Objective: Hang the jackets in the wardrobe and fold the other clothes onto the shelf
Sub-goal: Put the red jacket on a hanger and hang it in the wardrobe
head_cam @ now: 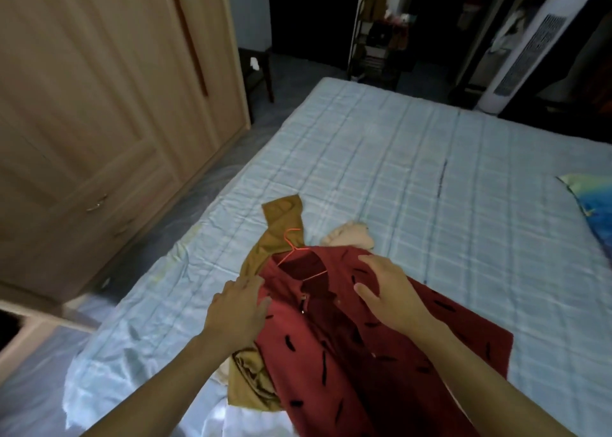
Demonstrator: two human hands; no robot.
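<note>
A red jacket [357, 353] with black dashes lies open on the bed [414, 178], a thin red wire hanger [298, 254] inside its collar with the hook pointing away. My left hand [238, 310] rests flat on the jacket's left shoulder, fingers straight. My right hand [387, 287] lies over the right shoulder with fingers spread and relaxed, holding nothing. Under the jacket lies a mustard-brown garment [281, 227]; a cream garment [351, 237] sits just beyond the collar.
A light wooden wardrobe [109, 111] with closed doors stands to the left across a narrow strip of floor. A blue patterned pillow [592, 208] lies at the bed's right edge. A white tower fan [526, 48] and a dark shelf rack [377, 39] stand beyond the bed.
</note>
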